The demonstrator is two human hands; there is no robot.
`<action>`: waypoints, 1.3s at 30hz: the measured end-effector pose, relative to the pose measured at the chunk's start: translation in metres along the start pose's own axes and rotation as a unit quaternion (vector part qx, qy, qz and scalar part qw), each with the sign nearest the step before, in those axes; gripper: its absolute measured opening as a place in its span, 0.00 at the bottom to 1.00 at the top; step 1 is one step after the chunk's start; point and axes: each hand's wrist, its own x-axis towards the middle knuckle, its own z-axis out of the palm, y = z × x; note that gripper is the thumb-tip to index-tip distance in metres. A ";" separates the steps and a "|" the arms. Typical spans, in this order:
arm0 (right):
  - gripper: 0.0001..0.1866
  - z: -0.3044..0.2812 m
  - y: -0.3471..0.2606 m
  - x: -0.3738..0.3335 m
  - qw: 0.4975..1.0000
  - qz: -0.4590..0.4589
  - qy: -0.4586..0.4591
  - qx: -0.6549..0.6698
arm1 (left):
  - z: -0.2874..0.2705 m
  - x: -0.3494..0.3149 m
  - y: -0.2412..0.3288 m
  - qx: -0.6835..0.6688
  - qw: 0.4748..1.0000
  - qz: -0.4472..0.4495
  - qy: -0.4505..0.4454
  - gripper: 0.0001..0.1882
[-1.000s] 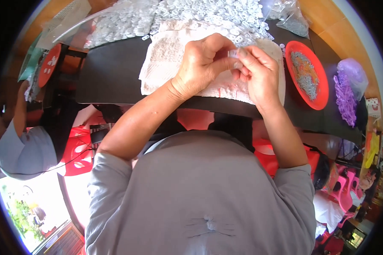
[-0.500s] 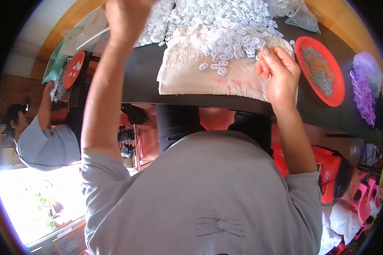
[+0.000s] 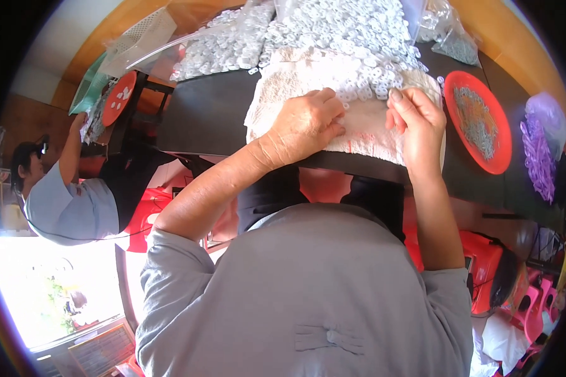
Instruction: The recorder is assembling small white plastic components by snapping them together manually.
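Note:
A cream towel [image 3: 383, 139] lies on the dark table, with small white oval plastic pieces [image 3: 374, 81], each with two holes, spread over its far part. My left hand [image 3: 305, 124] is above the towel's left half, back upward, its fingers curled in beside the nearest pieces; whatever they hold is hidden. Over the towel's right side my right hand [image 3: 419, 116] is closed, thumb pressed to the fingers in a pinch. Anything between those fingertips is too small to make out. Right of this hand stands a red oval plate [image 3: 500, 141] holding thin silvery metal pieces [image 3: 478, 119].
More white pieces [image 3: 333, 25] are heaped behind the towel, and others [image 3: 223, 47] lie to their left. A clear bag [image 3: 456, 44] stands at the back right. Purple pieces in a bag [image 3: 538, 157] lie far right. Another person [image 3: 75, 204] works at the left beside a red plate [image 3: 119, 97].
My left hand has come down from the far left to the towel's near middle, beside the white pieces. My right hand keeps its pinch, almost in place. The view has shifted slightly.

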 end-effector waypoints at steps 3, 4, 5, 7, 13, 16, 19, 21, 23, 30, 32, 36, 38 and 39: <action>0.13 0.003 0.001 -0.003 0.997 0.018 -0.009 -0.072 | 0.000 -0.002 0.000 0.015 1.000 0.012 0.009 0.11; 0.13 0.004 0.002 -0.003 0.997 0.015 -0.012 -0.075 | 0.001 -0.002 0.000 0.028 0.999 0.028 0.016 0.11; 0.12 0.005 0.003 -0.003 0.996 0.014 -0.020 -0.086 | 0.000 -0.002 -0.001 0.029 0.998 0.046 0.031 0.10; 0.11 0.004 0.001 -0.004 0.991 0.037 -0.037 -0.120 | 0.001 -0.003 -0.004 0.038 0.997 0.056 0.040 0.09; 0.09 0.009 -0.013 0.012 0.970 -0.014 -0.076 -0.228 | -0.007 0.010 -0.004 -0.007 0.990 0.128 0.053 0.08; 0.08 0.015 -0.017 0.040 0.946 -0.070 -0.082 -0.305 | -0.001 0.022 -0.004 -0.009 0.978 0.209 0.019 0.10; 0.06 0.029 -0.020 0.074 0.910 -0.144 -0.117 -0.371 | 0.011 0.030 -0.006 -0.017 0.958 0.283 0.031 0.09; 0.06 0.035 -0.012 0.097 0.899 -0.144 -0.122 -0.395 | 0.017 0.030 -0.009 -0.015 0.941 0.336 0.028 0.08; 0.05 0.045 -0.011 0.115 0.883 -0.129 -0.127 -0.432 | 0.021 0.030 -0.013 -0.028 0.937 0.346 0.045 0.08; 0.06 0.077 0.005 0.171 0.825 -0.172 -0.191 -0.502 | 0.016 0.027 -0.023 -0.062 0.950 0.304 0.025 0.09; 0.06 0.083 0.013 0.189 0.792 -0.222 -0.188 -0.537 | 0.017 0.027 -0.023 -0.075 0.952 0.298 0.000 0.10; 0.05 0.086 0.031 0.219 0.756 -0.288 -0.172 -0.562 | 0.016 0.030 -0.026 -0.120 0.953 0.273 0.042 0.09; 0.05 0.081 0.033 0.233 0.751 -0.275 -0.160 -0.579 | 0.016 0.031 -0.028 -0.134 0.952 0.271 0.048 0.08; 0.05 0.078 0.033 0.238 0.748 -0.263 -0.149 -0.591 | 0.016 0.030 -0.029 -0.147 0.953 0.266 0.021 0.09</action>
